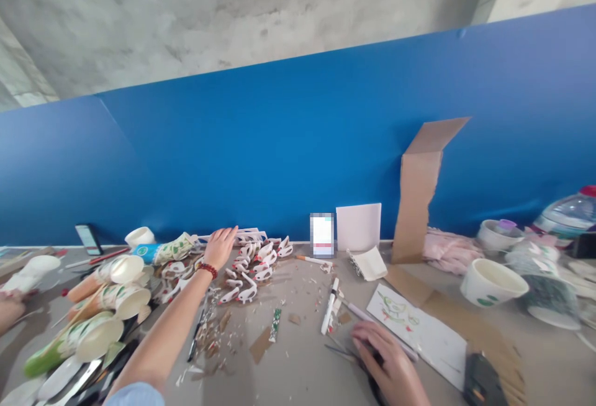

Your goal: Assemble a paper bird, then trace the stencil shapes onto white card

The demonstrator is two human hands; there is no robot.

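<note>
My left hand [220, 246] reaches far across the table, fingers stretched flat over a heap of white paper swan cut-outs [251, 266] with red beaks. A red bead bracelet sits on that wrist. My right hand [388, 362] rests low near the table's front, fingers curled over dark scissors [358, 356] whose blades poke out to the left. A white marker [329, 306] lies just above that hand, and a white sheet with a green drawing [414, 325] lies to its right.
Stacks of patterned paper cups [107, 306] lie on their sides at left. A phone [88, 239] leans on the blue wall. A cardboard strip [419, 195], white card [358, 226], bowls [491, 282], a water bottle [570, 213] and a glue gun [484, 381] stand at right. Another person's hand [9, 310] shows at far left.
</note>
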